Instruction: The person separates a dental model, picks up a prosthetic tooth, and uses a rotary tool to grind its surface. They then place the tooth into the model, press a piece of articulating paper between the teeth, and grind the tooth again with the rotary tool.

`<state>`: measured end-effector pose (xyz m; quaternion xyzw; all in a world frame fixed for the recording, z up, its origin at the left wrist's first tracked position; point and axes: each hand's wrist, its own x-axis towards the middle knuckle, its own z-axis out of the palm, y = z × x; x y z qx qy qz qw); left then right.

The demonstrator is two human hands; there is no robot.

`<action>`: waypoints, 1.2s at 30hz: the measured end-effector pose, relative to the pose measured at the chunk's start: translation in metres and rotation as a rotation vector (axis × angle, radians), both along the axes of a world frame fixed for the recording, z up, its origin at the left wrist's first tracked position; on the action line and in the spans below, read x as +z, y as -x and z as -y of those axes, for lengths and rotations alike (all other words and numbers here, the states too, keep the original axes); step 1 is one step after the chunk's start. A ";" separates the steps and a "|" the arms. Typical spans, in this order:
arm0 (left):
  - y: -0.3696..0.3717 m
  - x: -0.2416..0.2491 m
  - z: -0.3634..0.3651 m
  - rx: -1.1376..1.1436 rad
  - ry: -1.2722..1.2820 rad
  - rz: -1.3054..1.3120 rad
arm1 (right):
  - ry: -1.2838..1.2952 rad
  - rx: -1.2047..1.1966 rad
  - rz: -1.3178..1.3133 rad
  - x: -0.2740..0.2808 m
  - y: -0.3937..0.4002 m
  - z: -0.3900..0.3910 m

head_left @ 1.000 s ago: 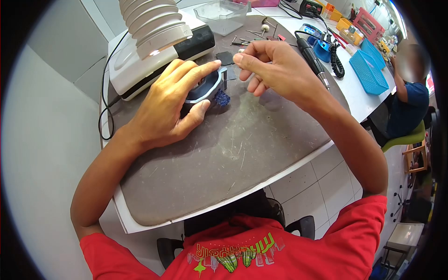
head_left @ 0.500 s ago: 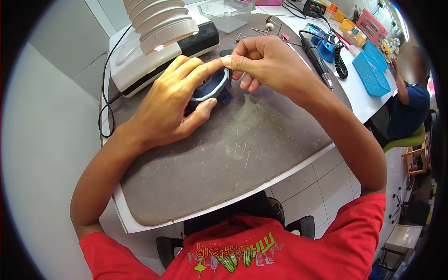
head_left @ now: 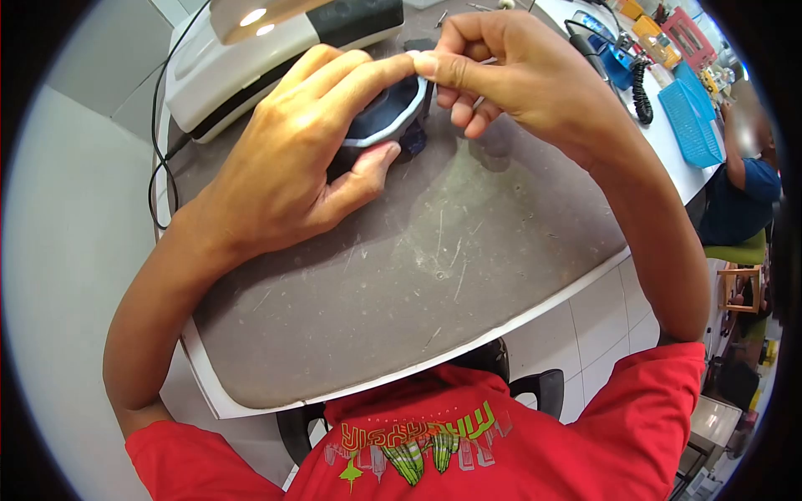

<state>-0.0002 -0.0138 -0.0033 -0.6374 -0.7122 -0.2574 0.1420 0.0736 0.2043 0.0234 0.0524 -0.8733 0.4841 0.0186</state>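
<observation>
A dark blue, round, bowl-like piece with a pale blue strip along its rim is held just above the grey-brown mat. My left hand grips it from the left, fingers over the far side and thumb against the near edge. My right hand pinches at the rim's far right end, thumb and forefinger pressed together beside the left fingertip. Its other fingers curl loosely below. The pinched bit is mostly hidden by the fingertips. Dark blue parts show under the piece, partly in shadow.
A white box-shaped unit with a lamp-lit hood stands beyond my left hand. A corded handpiece and a blue basket lie to the right. Another person in a blue shirt sits at the far right.
The view has shifted and come closer, so the hands appear larger and higher. Both hands keep their hold on the piece; the right pinch stays at the rim.
</observation>
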 end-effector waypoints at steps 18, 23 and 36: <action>-0.015 0.009 0.002 0.063 -0.004 0.061 | 0.374 -0.086 0.024 -0.023 -0.004 0.005; -0.016 0.008 0.003 0.107 -0.016 0.128 | 0.183 -0.136 -0.033 -0.017 -0.029 0.010; -0.023 0.008 0.021 0.192 -0.062 -0.014 | -0.246 -0.088 -0.325 -0.024 -0.032 0.027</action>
